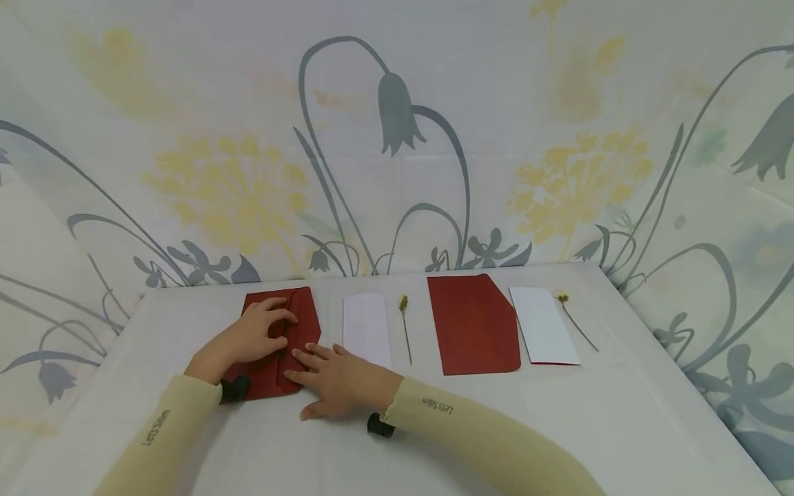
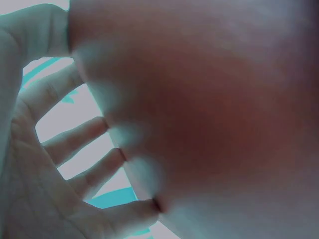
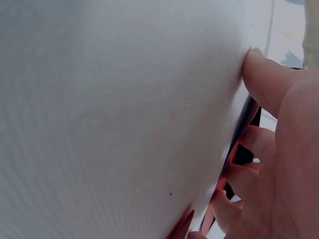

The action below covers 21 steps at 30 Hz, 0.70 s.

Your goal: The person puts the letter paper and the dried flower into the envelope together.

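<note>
Fingers [image 1: 282, 315] spread, the left hand [image 1: 249, 336] lies on a red envelope [image 1: 307, 324], left on the desk [image 1: 620, 427]. The right hand [image 1: 340, 383], spread too, touches the envelope's right side. Farther right lie a white card [image 1: 366, 327], a dry flower [image 1: 404, 303], a second red envelope [image 1: 474, 327], a second white card [image 1: 544, 324] and a second dry flower [image 1: 562, 298].

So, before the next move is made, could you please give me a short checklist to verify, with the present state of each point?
1. Left hand rests on the leftmost red envelope: ok.
2. Right hand touches the same envelope: ok.
3. Nothing is inside that envelope: cannot tell.
4. White paper beside it is in full sight: not ok, the right hand covers its lower end.
5. Flower next to this paper is clear of both hands: ok.
6. Second red envelope is clear of both hands: ok.
</note>
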### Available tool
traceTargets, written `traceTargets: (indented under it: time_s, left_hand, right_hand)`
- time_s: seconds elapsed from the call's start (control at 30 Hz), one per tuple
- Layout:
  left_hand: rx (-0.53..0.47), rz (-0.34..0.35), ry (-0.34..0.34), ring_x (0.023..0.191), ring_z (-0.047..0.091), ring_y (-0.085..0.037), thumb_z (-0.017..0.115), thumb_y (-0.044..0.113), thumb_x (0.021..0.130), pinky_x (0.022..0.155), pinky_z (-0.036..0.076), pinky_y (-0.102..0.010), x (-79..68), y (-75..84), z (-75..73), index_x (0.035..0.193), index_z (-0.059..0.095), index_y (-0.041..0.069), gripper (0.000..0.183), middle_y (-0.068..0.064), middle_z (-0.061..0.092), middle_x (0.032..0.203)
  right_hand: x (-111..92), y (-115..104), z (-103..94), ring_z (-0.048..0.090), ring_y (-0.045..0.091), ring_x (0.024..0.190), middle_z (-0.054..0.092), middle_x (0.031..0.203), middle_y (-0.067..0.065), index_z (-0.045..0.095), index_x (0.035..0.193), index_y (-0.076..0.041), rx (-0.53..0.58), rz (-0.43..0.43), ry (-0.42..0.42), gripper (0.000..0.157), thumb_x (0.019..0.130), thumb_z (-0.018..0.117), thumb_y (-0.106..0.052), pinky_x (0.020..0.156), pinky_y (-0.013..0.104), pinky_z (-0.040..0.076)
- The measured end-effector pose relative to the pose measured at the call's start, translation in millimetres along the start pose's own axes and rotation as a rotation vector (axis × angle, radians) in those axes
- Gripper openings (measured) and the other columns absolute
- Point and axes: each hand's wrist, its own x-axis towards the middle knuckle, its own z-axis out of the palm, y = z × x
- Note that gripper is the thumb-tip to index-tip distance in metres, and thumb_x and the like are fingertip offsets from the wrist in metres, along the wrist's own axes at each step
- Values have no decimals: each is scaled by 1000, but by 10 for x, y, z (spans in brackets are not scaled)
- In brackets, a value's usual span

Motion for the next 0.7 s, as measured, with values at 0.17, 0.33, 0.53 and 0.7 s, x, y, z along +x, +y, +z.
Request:
traceTargets:
  time_s: [0.17, 0.33, 0.53, 0.7]
  left_hand:
    - [-25, -6, -12, 125, 39, -59, 69, 10, 85, 95, 38, -68, 5, 15, -16, 114, 68, 8, 29, -31, 44, 140]
    - [-45, 11, -7, 125, 41, -58, 67, 9, 85, 97, 38, -68, -14, 17, -51, 115, 70, 6, 30, -32, 45, 140]
    - [-56, 51, 28, 131, 37, -53, 61, 4, 86, 103, 33, -66, -23, 6, -59, 110, 73, 5, 27, -27, 44, 146]
    - [-86, 49, 9, 135, 35, -48, 58, 1, 88, 106, 29, -65, -36, 9, -49, 108, 73, 6, 26, -22, 48, 146]
  right_hand:
    - [5, 19, 38, 8, 16, 152, 12, 165, -7, 28, 156, -37, -1, -18, 34, 70, 95, 46, -66, 118, 40, 21]
    - [-18, 15, 46, 7, 16, 152, 12, 165, -6, 28, 156, -36, 14, -29, 46, 68, 97, 46, -64, 118, 39, 21]
    - [-46, -13, 16, 6, 15, 152, 10, 166, -6, 25, 157, -36, -9, -16, 18, 67, 98, 43, -63, 118, 40, 22]
    - [-65, -44, -47, 5, 15, 152, 9, 166, -7, 25, 158, -36, -18, 3, -15, 67, 98, 44, -62, 118, 40, 22]
